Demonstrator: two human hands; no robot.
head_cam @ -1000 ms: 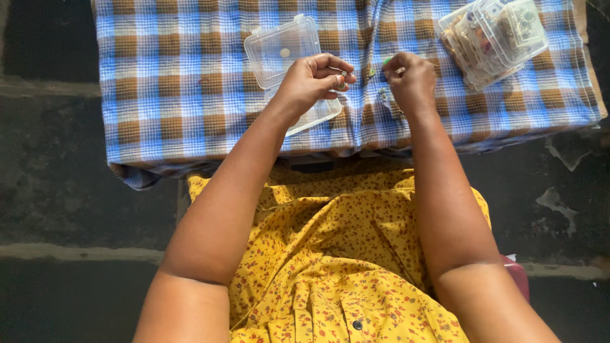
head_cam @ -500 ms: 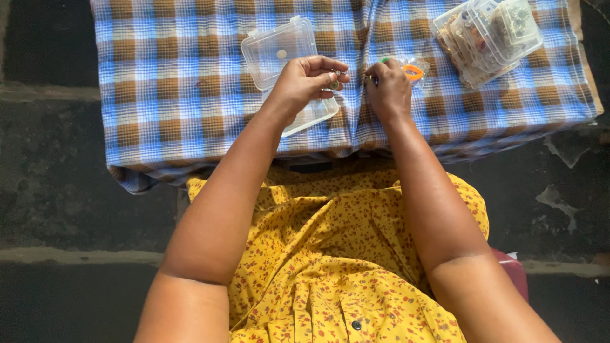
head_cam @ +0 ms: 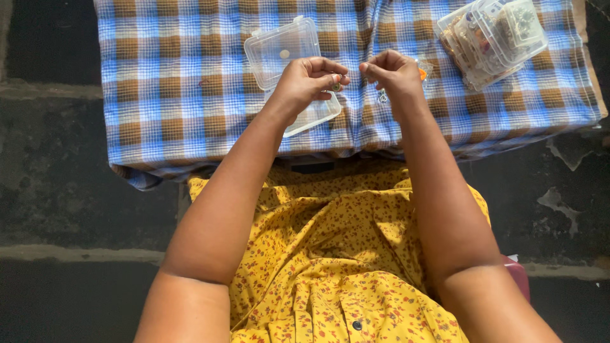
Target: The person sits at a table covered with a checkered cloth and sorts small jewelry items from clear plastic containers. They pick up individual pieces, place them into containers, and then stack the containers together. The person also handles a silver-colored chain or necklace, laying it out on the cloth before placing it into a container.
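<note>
The left hand (head_cam: 305,79) is closed in a pinch on a small greenish bead (head_cam: 336,86), held between thumb and fingertips just above the checked cloth (head_cam: 178,95). The right hand (head_cam: 393,75), at 3 o'clock from the left and close beside it, has its fingertips pressed together as if on something very fine; whether it holds a thread or a pin cannot be told. A small metal piece (head_cam: 382,97) hangs or lies just below it. By judgement, the work is at an early stage: one bead in hand, nothing visibly assembled.

An open clear box (head_cam: 283,51) lies at 11 o'clock from the left hand, one pale bead inside; its other half (head_cam: 314,114) sits under the wrist. An orange ring (head_cam: 422,73) lies at 3 o'clock, partly hidden. Stacked clear containers of beads (head_cam: 492,38) stand at 2 o'clock, well apart. Nothing obstructs the hands.
</note>
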